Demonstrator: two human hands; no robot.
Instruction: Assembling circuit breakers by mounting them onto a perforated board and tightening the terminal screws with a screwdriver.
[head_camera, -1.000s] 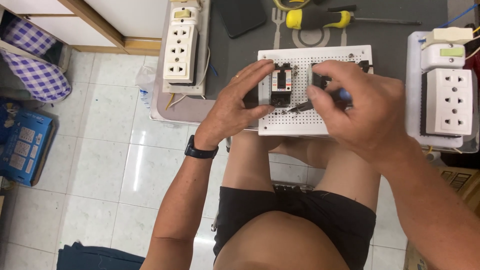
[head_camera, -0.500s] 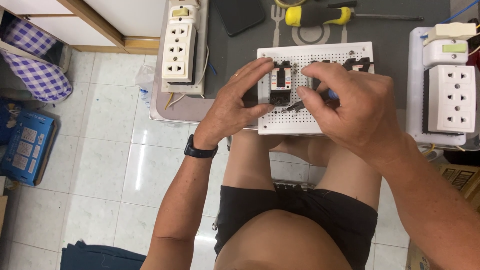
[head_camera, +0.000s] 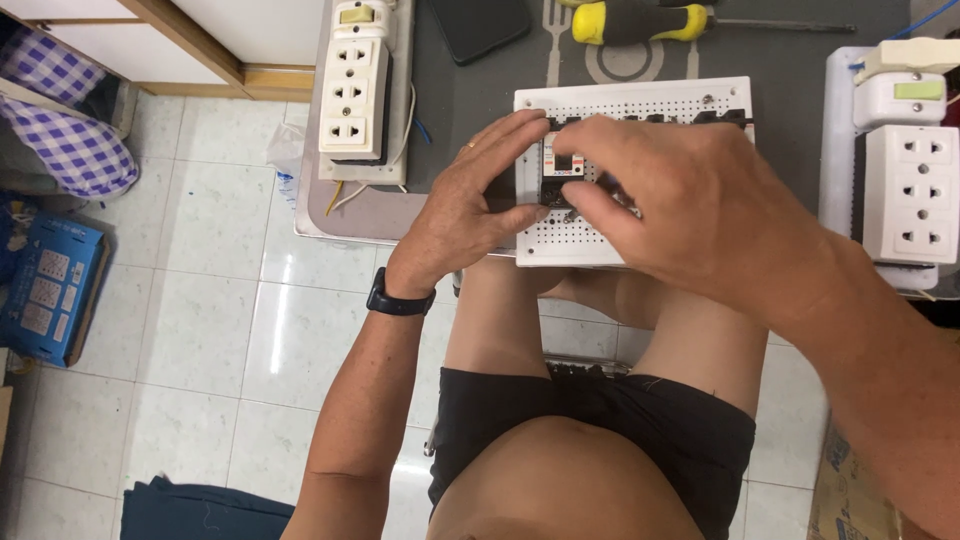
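The person sits at the table's (head_camera: 780, 60) edge with a white perforated board (head_camera: 640, 105) lying flat in front of them, partly over the knees. A small black breaker (head_camera: 560, 170) stands on the board, left of its middle. The left hand (head_camera: 470, 205) curls around the breaker's left side, thumb below and fingers (head_camera: 515, 135) above, pinching it steady. The right hand (head_camera: 690, 205) reaches in from the right, its fingers bunched narrowly at the breaker's lower edge; whether they grip a tool I cannot tell, since the hand covers that spot.

I judge this to be the fixing or wiring step on the breaker, with one hand bracing and the other working at its lower terminal. The next move seems to need the left hand's grip firm and a fine, square approach at that point.

A yellow-handled screwdriver (head_camera: 640, 20) lies at the table's far edge. A socket strip (head_camera: 352, 95) sits to the left, another (head_camera: 908, 190) to the right.
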